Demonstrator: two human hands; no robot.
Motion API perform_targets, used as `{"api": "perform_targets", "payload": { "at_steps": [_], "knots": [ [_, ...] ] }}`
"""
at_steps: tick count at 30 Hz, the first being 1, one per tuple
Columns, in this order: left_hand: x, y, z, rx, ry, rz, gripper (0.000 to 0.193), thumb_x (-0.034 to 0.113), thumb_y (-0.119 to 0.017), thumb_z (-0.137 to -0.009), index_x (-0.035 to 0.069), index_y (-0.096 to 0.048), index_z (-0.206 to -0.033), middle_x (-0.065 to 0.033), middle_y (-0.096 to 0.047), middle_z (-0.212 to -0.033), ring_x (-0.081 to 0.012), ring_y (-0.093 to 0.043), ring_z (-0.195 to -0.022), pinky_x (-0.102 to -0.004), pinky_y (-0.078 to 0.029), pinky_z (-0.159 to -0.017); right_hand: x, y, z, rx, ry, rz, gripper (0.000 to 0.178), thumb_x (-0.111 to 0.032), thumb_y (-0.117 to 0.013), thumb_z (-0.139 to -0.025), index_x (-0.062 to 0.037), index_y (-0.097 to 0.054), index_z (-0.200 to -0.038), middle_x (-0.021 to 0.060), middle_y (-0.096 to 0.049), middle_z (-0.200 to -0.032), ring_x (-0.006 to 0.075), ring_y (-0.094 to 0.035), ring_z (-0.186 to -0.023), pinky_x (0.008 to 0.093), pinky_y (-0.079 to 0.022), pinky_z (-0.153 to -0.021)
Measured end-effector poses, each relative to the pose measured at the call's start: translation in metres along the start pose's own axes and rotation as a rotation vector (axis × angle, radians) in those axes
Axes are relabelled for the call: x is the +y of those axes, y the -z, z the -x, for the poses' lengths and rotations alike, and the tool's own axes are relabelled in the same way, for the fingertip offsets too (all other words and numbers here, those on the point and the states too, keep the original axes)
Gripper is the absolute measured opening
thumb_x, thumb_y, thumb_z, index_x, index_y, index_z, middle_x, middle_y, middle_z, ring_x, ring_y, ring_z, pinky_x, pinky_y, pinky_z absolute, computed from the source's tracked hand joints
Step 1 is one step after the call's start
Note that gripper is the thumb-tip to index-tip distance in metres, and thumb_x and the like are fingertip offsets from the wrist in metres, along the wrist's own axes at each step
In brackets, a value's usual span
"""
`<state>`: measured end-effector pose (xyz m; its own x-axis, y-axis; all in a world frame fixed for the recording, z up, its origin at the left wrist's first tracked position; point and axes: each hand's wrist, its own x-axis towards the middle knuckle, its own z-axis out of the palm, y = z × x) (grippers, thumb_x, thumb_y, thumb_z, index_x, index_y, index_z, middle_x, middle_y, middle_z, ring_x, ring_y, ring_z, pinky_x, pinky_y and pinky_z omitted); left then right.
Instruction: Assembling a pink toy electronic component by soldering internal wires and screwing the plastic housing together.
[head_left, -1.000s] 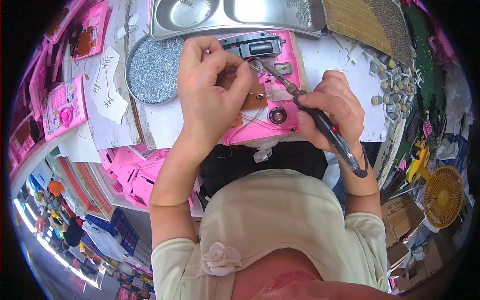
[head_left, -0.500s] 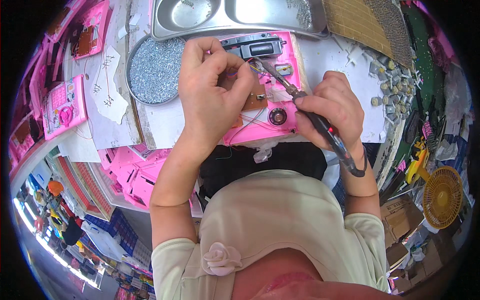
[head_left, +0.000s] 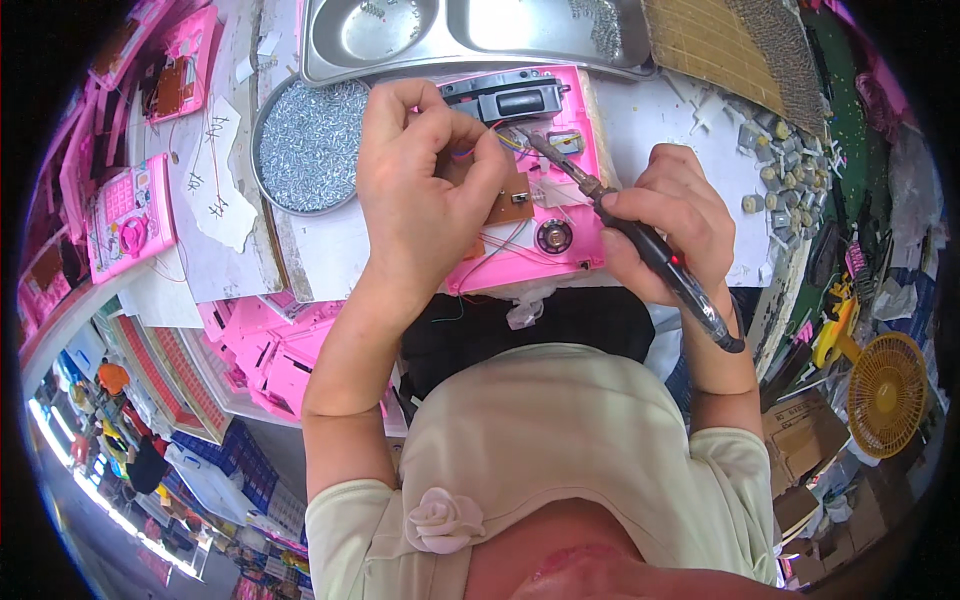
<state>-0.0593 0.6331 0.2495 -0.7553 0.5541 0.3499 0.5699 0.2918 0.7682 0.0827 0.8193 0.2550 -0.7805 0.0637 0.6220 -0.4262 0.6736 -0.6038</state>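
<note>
One pink plastic case [head_left: 530, 268], lying open on the white surface [head_left: 650, 120] toward 12 o'clock, probably set there for easy sight and reach. Over its 9 o'clock side, the left hand [head_left: 420, 180], thumb and forefinger drawn together in a pinch beside thin coloured wires [head_left: 512, 146]; cannot tell whether gripping one, with fingers hiding the spot. At 4 o'clock, the right hand [head_left: 675, 225], wrapped around the dark handle of a soldering iron [head_left: 650, 250] much like a pen, likely for fine control and to keep skin off the hot end. Tip angled toward 11 o'clock, near the wires; cannot tell whether touching. Inside the case, a brown board [head_left: 510, 212] near the middle and a round speaker [head_left: 553, 236] at 5 o'clock. Beyond, a metal tray [head_left: 500, 30] at 12 o'clock; a round tin [head_left: 257, 160] of silvery metal pieces [head_left: 310, 150] at 9 o'clock; small motors [head_left: 790, 175] at 3 o'clock, seemingly kept aside yet handy.
</note>
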Motion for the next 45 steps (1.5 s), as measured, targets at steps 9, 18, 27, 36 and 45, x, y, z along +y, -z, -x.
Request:
{"api": "perform_targets", "payload": {
  "at_steps": [9,18,27,36,45],
  "knots": [
    [-0.002,-0.006,0.001,0.030,-0.048,-0.033,0.013,0.002,-0.080,-0.070,0.002,-0.069,-0.077,-0.0100,-0.057,-0.093,-0.0244,-0.061,-0.080,-0.0343,-0.051,-0.066,0.000,0.002,-0.008,-0.028,-0.011,0.033,0.033,-0.002,-0.080,-0.063,-0.0048,-0.072,-0.095,0.0042,-0.057,-0.066,0.0236,-0.053,-0.057,0.0361,-0.045,-0.064],
    [-0.002,-0.009,0.001,0.048,-0.045,-0.065,0.014,0.001,-0.080,-0.070,0.001,-0.068,-0.076,-0.0100,-0.058,-0.092,-0.0231,-0.060,-0.076,-0.0336,-0.051,-0.062,0.002,-0.001,-0.010,-0.036,-0.026,0.022,0.035,0.000,-0.079,-0.062,-0.0060,-0.071,-0.095,0.0039,-0.060,-0.068,0.0240,-0.054,-0.058,0.0356,-0.046,-0.066],
    [-0.003,-0.011,0.002,0.049,-0.045,-0.070,0.015,0.001,-0.081,-0.070,0.001,-0.067,-0.076,-0.0100,-0.058,-0.090,-0.0237,-0.060,-0.076,-0.0341,-0.051,-0.061,0.005,-0.004,-0.011,-0.023,-0.022,0.036,0.035,-0.001,-0.080,-0.063,-0.0071,-0.071,-0.096,0.0044,-0.062,-0.071,0.0255,-0.055,-0.060,0.0360,-0.047,-0.066],
    [-0.002,-0.012,0.001,0.052,-0.083,-0.112,0.017,0.001,-0.081,-0.071,0.001,-0.066,-0.077,-0.0108,-0.057,-0.093,-0.0252,-0.060,-0.076,-0.0349,-0.051,-0.063,0.004,-0.001,-0.013,-0.055,-0.037,0.036,0.031,-0.004,-0.080,-0.065,-0.0085,-0.071,-0.095,0.0040,-0.058,-0.068,0.0260,-0.055,-0.061,0.0372,-0.047,-0.067],
    [-0.001,-0.012,0.002,0.059,-0.088,-0.129,0.016,0.000,-0.080,-0.071,-0.001,-0.065,-0.077,-0.0112,-0.058,-0.091,-0.0256,-0.061,-0.076,-0.0358,-0.052,-0.062,0.000,0.006,-0.008,-0.041,-0.047,0.020,0.032,-0.005,-0.081,-0.065,-0.0079,-0.071,-0.095,0.0032,-0.055,-0.066,0.0249,-0.052,-0.059,0.0366,-0.046,-0.066]
  ]
}}
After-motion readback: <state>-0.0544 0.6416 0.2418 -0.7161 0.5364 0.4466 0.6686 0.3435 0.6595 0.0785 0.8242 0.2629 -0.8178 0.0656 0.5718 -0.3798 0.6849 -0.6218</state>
